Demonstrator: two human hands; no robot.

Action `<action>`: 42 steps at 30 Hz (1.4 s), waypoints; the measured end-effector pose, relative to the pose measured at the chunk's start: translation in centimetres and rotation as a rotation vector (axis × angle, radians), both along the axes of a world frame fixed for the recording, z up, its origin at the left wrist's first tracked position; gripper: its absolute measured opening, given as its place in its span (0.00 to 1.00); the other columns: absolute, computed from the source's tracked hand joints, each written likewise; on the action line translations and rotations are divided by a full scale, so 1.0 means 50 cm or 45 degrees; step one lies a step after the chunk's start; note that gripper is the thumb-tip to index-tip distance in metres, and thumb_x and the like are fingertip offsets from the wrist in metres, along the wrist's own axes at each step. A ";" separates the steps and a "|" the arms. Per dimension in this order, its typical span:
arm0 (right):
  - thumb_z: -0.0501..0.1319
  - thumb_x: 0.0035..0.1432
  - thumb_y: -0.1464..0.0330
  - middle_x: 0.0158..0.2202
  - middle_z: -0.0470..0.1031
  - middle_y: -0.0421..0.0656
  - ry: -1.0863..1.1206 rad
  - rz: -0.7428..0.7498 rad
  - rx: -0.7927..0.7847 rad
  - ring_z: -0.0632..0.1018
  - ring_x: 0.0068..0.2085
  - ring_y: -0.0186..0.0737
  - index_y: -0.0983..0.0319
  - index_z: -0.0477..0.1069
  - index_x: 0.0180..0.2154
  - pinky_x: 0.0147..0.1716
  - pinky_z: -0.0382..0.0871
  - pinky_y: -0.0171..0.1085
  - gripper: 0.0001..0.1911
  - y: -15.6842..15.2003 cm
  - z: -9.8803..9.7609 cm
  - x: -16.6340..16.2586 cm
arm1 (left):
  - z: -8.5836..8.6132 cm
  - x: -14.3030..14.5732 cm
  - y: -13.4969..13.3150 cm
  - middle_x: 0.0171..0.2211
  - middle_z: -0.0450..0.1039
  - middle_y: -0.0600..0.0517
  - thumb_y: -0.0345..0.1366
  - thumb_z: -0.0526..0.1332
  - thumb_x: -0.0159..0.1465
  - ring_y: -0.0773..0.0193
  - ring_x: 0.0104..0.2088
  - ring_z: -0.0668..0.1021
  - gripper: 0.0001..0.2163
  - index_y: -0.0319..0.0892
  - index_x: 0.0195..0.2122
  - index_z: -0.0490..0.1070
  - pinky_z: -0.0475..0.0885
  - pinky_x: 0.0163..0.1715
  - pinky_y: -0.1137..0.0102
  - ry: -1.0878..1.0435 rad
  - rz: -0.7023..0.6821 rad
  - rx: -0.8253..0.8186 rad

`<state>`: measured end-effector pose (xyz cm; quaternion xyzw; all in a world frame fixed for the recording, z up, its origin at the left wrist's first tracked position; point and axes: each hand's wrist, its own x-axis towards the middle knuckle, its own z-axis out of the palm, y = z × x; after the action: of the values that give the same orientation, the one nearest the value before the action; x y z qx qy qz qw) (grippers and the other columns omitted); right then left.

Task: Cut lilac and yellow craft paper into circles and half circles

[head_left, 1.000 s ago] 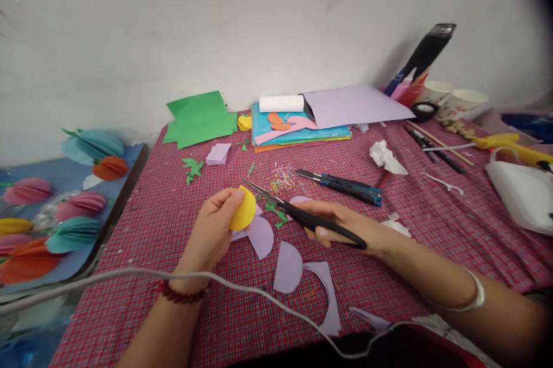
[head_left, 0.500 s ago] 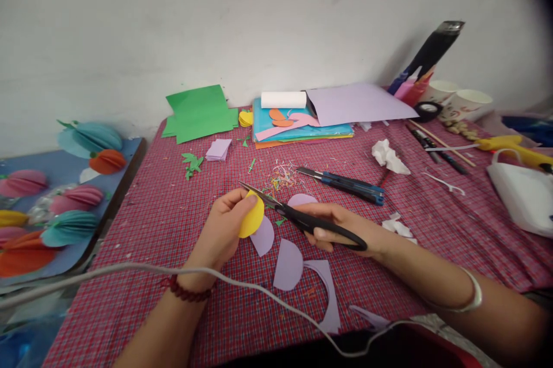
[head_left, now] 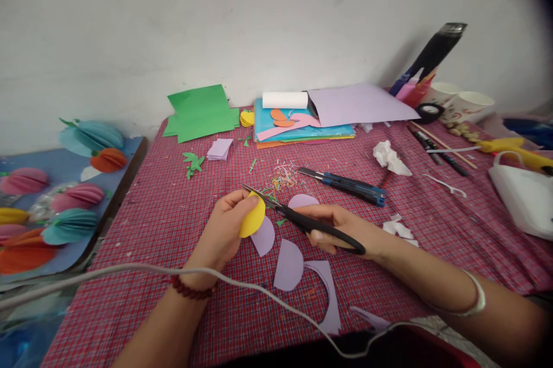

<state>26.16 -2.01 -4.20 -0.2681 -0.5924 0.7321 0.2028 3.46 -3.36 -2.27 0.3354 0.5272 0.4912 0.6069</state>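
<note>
Between the thumb and fingers of my left hand is a yellow paper piece with a rounded edge. My right hand is closed round the black handles of a pair of scissors. The scissor blades point left and lie across the top of the yellow piece. Below the hands, purple half-round paper pieces lie on the checked cloth, and another purple piece is partly hidden behind the scissors. A curved purple offcut is nearer me.
Behind the hands lie a blue utility knife, paper shreds and green sheets. A white cable crosses over my left forearm. Paper fruit shapes lie on a blue board at left; a yellow glue gun is at right.
The scissor handles have drawn slightly closer together in my right hand. The yellow piece stays in my left hand, and the whole view has shifted very slightly.
</note>
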 end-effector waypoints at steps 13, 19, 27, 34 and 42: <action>0.63 0.57 0.58 0.26 0.66 0.36 -0.176 -0.102 0.206 0.62 0.19 0.25 0.61 0.65 0.57 0.17 0.56 0.28 0.28 0.012 0.011 0.007 | -0.007 -0.005 0.003 0.20 0.70 0.55 0.39 0.68 0.50 0.72 0.18 0.70 0.09 0.39 0.23 0.71 0.64 0.18 0.77 -0.038 0.056 0.014; 0.58 0.59 0.68 0.50 0.73 0.48 -0.924 -0.537 1.161 0.73 0.47 0.49 0.58 0.65 0.58 0.46 0.66 0.46 0.24 0.088 0.009 0.065 | -0.005 -0.012 0.008 0.26 0.75 0.53 0.36 0.69 0.50 0.69 0.26 0.75 0.09 0.37 0.29 0.75 0.70 0.26 0.75 -0.163 0.169 0.015; 0.57 0.59 0.68 0.42 0.73 0.53 -0.988 -0.849 1.379 0.73 0.46 0.51 0.65 0.73 0.45 0.48 0.65 0.51 0.13 0.090 0.040 0.052 | 0.020 -0.008 -0.014 0.18 0.70 0.56 0.34 0.71 0.50 0.75 0.19 0.70 0.08 0.38 0.26 0.72 0.65 0.18 0.82 -0.298 -0.029 0.131; 0.54 0.61 0.51 0.31 0.74 0.42 0.100 -0.203 0.156 0.78 0.29 0.34 0.63 0.64 0.41 0.29 0.74 0.35 0.21 0.022 0.063 -0.078 | 0.017 0.011 -0.019 0.27 0.78 0.51 0.32 0.72 0.48 0.71 0.25 0.78 0.11 0.36 0.33 0.75 0.74 0.26 0.79 -0.356 -0.106 0.100; 0.61 0.56 0.52 0.28 0.75 0.39 0.259 -0.182 -0.089 0.77 0.22 0.30 0.63 0.62 0.37 0.20 0.71 0.27 0.21 0.037 0.020 -0.098 | 0.004 0.017 -0.014 0.26 0.78 0.51 0.31 0.72 0.46 0.70 0.25 0.79 0.11 0.37 0.30 0.75 0.75 0.28 0.79 -0.378 -0.057 0.131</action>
<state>21.26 -0.18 -3.19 -0.2408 -0.5221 0.7595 0.3041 4.30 -4.06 -2.07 0.3015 0.3982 0.5480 0.6710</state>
